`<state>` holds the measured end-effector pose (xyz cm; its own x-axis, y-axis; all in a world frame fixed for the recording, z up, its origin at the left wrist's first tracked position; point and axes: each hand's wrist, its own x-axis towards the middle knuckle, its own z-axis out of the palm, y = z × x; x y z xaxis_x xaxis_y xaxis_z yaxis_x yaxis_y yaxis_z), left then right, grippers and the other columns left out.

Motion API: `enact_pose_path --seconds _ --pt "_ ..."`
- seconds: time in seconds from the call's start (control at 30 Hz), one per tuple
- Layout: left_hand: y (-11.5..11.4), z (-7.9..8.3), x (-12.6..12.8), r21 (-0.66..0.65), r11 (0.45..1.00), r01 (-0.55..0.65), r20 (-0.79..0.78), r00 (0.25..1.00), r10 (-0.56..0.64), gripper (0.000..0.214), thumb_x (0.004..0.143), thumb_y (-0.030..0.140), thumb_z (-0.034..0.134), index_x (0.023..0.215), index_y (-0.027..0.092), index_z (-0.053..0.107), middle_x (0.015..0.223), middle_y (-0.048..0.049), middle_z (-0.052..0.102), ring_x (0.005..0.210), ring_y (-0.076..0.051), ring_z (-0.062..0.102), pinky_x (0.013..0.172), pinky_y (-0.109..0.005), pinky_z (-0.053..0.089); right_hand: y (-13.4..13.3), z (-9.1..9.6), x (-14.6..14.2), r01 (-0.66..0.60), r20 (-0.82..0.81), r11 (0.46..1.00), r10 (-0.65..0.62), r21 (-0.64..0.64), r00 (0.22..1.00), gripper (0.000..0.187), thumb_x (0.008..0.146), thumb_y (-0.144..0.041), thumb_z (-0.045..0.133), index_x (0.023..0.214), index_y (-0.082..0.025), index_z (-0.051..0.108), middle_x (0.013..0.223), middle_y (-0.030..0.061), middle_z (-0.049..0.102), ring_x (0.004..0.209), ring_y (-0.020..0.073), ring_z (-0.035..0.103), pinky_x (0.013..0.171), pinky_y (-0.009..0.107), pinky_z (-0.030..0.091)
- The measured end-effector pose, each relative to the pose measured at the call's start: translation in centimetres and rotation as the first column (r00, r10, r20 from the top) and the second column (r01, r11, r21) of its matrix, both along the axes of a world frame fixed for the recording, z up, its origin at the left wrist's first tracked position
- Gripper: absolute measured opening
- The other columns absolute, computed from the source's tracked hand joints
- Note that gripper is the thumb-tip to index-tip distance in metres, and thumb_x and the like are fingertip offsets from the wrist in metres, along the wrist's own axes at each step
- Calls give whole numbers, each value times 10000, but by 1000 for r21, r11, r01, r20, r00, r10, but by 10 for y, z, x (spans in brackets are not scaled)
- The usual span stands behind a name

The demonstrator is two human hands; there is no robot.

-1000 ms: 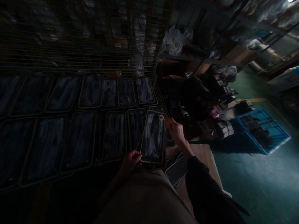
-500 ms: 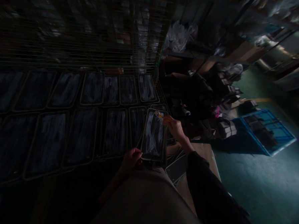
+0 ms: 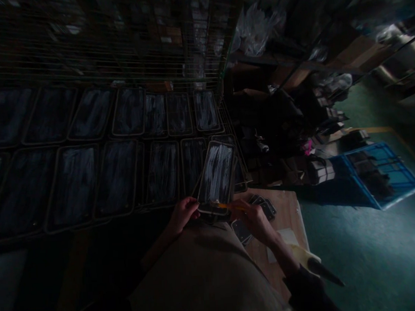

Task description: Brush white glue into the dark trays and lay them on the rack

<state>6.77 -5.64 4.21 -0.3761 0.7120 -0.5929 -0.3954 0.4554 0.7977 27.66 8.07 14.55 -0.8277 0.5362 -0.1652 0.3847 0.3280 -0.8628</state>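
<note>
My right hand [image 3: 250, 214] is closed round the orange handle of a brush [image 3: 226, 205]. Its pale bristle end touches the near end of a dark rectangular panel [image 3: 217, 169] with rounded corners and a light edge. Whitish streaks of a wet-looking coating run lengthwise over this panel. At its near left corner, my left hand [image 3: 184, 213] pinches the edge between thumb and fingers. The panel lies tilted over other similar panels, including a streaked panel [image 3: 163, 171] to the left.
Two rows of streaked panels [image 3: 75, 181] cover the wire rack on the left. A wooden board [image 3: 286, 202] at right carries small dark panels [image 3: 264, 206] and a pale container [image 3: 299, 253]. Beyond stand a blue crate [image 3: 385, 174], strapped bundles [image 3: 321, 170] and cardboard boxes [image 3: 355, 48].
My right hand has drawn the brush from the panel's far end down to its near end. The streaks look broader and whiter. My left hand keeps its hold; the view has shifted slightly.
</note>
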Motion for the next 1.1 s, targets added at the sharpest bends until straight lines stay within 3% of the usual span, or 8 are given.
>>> enact_pose_path --seconds 0.13,0.3,0.43,0.6,0.7,0.8,0.93,1.1 --pt "0 -1 2 7 1000 -25 -7 1000 25 282 716 353 665 875 132 592 672 3 619 538 -136 640 461 -209 469 -2 -14 -16 170 -110 985 -169 2 979 244 981 -321 433 1134 -204 582 807 29 687 727 155 674 656 222 515" --pt "0 -5 2 -23 1000 -8 -67 998 7 238 722 311 649 868 129 602 686 -10 641 539 -142 645 468 -220 481 -24 -26 -19 52 -76 996 -47 71 996 222 967 -299 469 1128 -225 603 881 32 692 754 151 671 687 220 502" --pt "-1 -7 3 1 999 -33 -47 998 33 251 714 327 652 863 132 597 691 -10 654 520 -138 636 464 -224 479 -34 -23 -1 24 -40 997 -27 -68 999 237 982 -346 443 1088 -216 610 781 17 683 698 145 664 657 222 504" --pt "0 -2 6 -17 999 -52 -49 998 51 283 680 347 677 846 132 597 649 6 630 506 -134 627 451 -218 470 -7 -22 20 152 -40 970 -162 -191 986 270 968 -404 445 1052 -196 595 707 23 674 624 169 664 585 250 535" --pt "2 4 8 -30 998 -59 -88 995 56 267 691 331 666 856 129 606 656 6 631 508 -126 625 453 -210 469 16 -21 22 275 -96 958 -282 -83 955 261 962 -396 462 1066 -194 591 728 24 673 638 172 666 605 260 547" --pt "4 6 9 -56 995 -78 -108 992 72 262 690 316 675 863 130 610 656 0 643 503 -131 626 455 -216 472 26 -21 18 335 -142 939 -322 79 936 258 965 -370 460 1104 -196 589 795 40 687 723 183 680 663 265 541" --pt "4 3 10 -49 994 -102 -94 991 97 293 679 325 696 878 129 609 671 -5 652 536 -147 649 486 -233 503 15 -18 17 212 -108 968 -199 132 974 221 964 -328 461 1097 -212 594 799 32 687 706 169 672 626 235 506" --pt "0 -1 13 -48 993 -105 -24 994 104 303 682 348 693 871 132 596 654 0 647 543 -141 649 523 -237 523 1 -6 26 21 -9 999 -22 -24 1000 214 981 -320 425 1063 -217 594 718 7 656 622 149 644 587 226 493"
